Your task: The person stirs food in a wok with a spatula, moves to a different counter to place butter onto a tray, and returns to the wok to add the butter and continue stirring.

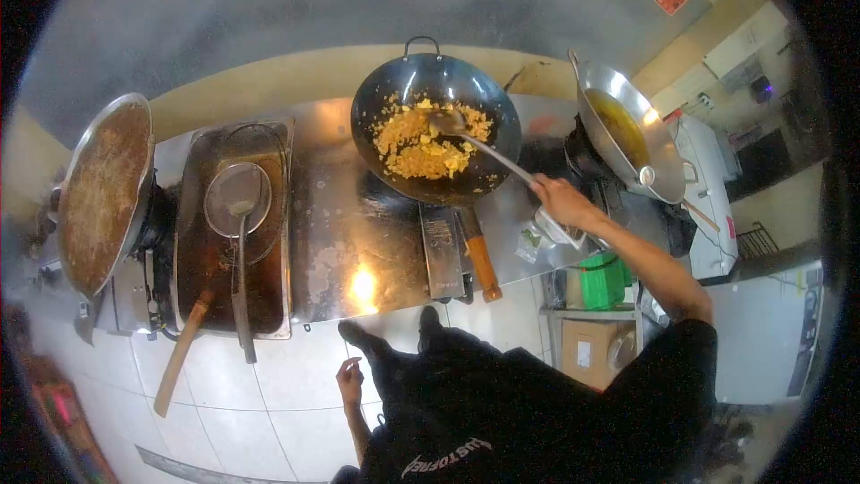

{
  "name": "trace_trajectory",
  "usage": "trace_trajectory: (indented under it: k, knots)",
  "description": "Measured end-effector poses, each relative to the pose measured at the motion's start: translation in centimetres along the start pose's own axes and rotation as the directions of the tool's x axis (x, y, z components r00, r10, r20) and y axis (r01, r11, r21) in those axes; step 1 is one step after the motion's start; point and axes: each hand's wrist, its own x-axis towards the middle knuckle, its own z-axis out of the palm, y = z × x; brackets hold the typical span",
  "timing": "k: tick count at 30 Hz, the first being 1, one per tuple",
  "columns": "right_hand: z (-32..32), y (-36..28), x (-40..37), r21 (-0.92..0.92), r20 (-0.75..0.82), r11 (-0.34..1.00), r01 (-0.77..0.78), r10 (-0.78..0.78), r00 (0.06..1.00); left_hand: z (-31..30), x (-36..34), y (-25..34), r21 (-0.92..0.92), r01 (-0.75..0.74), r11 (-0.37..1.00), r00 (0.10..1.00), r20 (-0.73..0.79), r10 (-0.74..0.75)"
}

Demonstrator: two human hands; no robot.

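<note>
My right hand [564,202] is closed around the long metal handle of a wok ladle [493,151], and the ladle's head rests among the food. Fried rice with yellow bits of egg [412,145] lies spread over the bottom of a dark wok [372,108]. The wok's wooden handle [480,260] points toward my body, untouched. Down by my side, over the floor, my left hand [350,383] hangs with loosely bent fingers, partly apart, and nothing visible in it.
Left of the wok, a rectangular metal tray [288,215] holds a strainer [237,197] and a wooden-handled tool [185,350]. A big round pan [106,188] stands far left. To the right, a metal wok [658,157] contains yellowish liquid. A green container [602,282] sits below the counter.
</note>
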Motion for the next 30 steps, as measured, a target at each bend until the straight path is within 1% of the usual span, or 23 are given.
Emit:
trace_trajectory:
  k: [1, 3, 4, 5, 7, 8, 9, 11, 12, 13, 14, 16, 17, 18, 20, 21, 23, 24, 25, 27, 28, 29, 30]
  knots:
    - [1.2, -1.7, -0.2, -0.001, 0.003, 1.0, -0.015, 0.015, 1.0, -1.2, -0.2, -0.1, 0.003, 0.009, 1.0, 1.0, 0.013, -0.009]
    - [3.4, -4.2, -1.2, -0.108, 0.117, 0.994, 0.001, 0.012, 0.993, -3.1, -0.1, -0.1, 0.111, 0.09, 0.99, 0.996, 0.015, -0.092]
    - [3.1, -3.7, -2.5, -0.151, 0.042, 0.988, 0.032, -0.026, 0.999, -4.4, 0.2, -0.4, 0.105, 0.036, 0.994, 0.999, 0.037, -0.04]
    - [2.6, -3.2, -2.1, -0.162, 0.05, 0.987, 0.022, -0.014, 0.999, -6.0, 0.5, -0.8, 0.12, -0.102, 0.987, 0.994, 0.058, 0.096]
    - [1.6, -2.0, -1.0, -0.316, 0.058, 0.947, -0.054, 0.076, 0.995, -7.7, 0.5, -1.1, -0.133, 0.053, 0.99, 0.997, -0.048, -0.06]
    - [-0.1, -4.8, -0.7, -0.334, 0.109, 0.94, -0.072, 0.115, 0.987, -8.3, 0.4, -0.5, -0.079, 0.025, 0.997, 0.999, -0.027, -0.027]
    - [-2.9, -6.4, -0.4, -0.345, 0.09, 0.935, -0.085, 0.123, 0.988, -8.8, 1.4, -0.3, -0.089, 0.014, 0.996, 1.0, -0.011, -0.015]
    - [-7.1, -8.5, 0.4, -0.521, 0.073, 0.842, -0.14, 0.208, 0.976, -11.1, 1.9, -2.1, 0.126, 0.186, 0.975, 0.982, 0.01, -0.188]
    - [-7.9, -8.1, 1.4, -0.531, 0.079, 0.836, -0.142, 0.215, 0.973, -12.1, 1.8, -2.5, 0.005, 0.197, 0.98, 0.98, 0.035, -0.197]
    - [-8.2, -7.3, 2.2, -0.521, 0.134, 0.852, -0.056, 0.146, 0.98, -13.1, 1.9, -2.9, -0.066, 0.131, 0.989, 0.99, 0.061, -0.127]
    - [-7.4, -7.5, 1.6, -0.493, 0.186, 0.87, 0.016, 0.088, 0.979, -13.7, 1.7, -2.8, -0.046, 0.139, 0.989, 0.99, 0.042, -0.137]
    - [-5.5, -8.5, 1.2, -0.487, 0.194, 0.871, -0.062, 0.177, 0.965, -14.3, 2.5, -2.3, -0.023, 0.128, 0.991, 0.989, 0.074, -0.126]
    - [-5.5, -9.8, 2.1, -0.492, 0.199, 0.864, -0.11, 0.235, 0.952, -14.9, 3.2, -3.0, 0.055, 0.143, 0.988, 0.986, 0.083, -0.147]
    - [-8.8, -14.1, 0.9, -0.492, 0.167, 0.846, -0.205, 0.323, 0.932, -14.9, 3.5, -2.8, 0.002, 0.137, 0.991, 0.989, 0.059, -0.137]
    - [-8.9, -14.7, 1.8, -0.508, 0.225, 0.842, -0.181, 0.333, 0.916, -15.6, 3.4, -2.9, -0.088, 0.112, 0.99, 0.994, -0.007, -0.113]
    - [-8.3, -15.0, 1.0, -0.506, 0.274, 0.843, -0.183, 0.359, 0.892, -16.4, 2.7, -3.2, -0.075, 0.127, 0.989, 0.992, 0.0, -0.127]
    - [-8.8, -15.8, -0.1, -0.515, 0.249, 0.827, -0.226, 0.397, 0.883, -15.7, 3.9, -3.5, -0.128, 0.141, 0.982, 0.989, 0.06, -0.134]
    - [-9.5, -16.4, -0.1, -0.532, 0.231, 0.81, -0.245, 0.417, 0.879, -15.9, 4.1, -3.4, -0.078, 0.133, 0.988, 0.984, 0.128, -0.122]
    - [-9.7, -17.2, 0.0, -0.546, 0.221, 0.797, -0.258, 0.434, 0.873, -15.8, 4.0, -3.0, -0.087, 0.132, 0.987, 0.984, 0.128, -0.12]
    - [-8.3, -14.0, 0.2, -0.571, 0.225, 0.797, -0.197, 0.383, 0.896, -15.5, 3.6, -2.6, -0.098, 0.149, 0.984, 0.989, 0.025, -0.147]
    - [-5.1, -12.4, 0.2, -0.496, 0.265, 0.83, -0.256, 0.425, 0.865, -15.9, 4.0, -4.2, -0.16, 0.033, 0.987, 0.999, 0.046, -0.026]
    - [-3.8, -11.9, 0.4, -0.429, 0.293, 0.847, -0.314, 0.459, 0.839, -15.3, 4.3, -3.0, -0.179, 0.14, 0.974, 0.987, 0.098, -0.124]
    - [-5.0, -16.2, -0.2, -0.471, 0.274, 0.809, -0.353, 0.514, 0.813, -15.4, 5.1, -3.7, -0.092, 0.147, 0.985, 0.982, 0.136, -0.134]
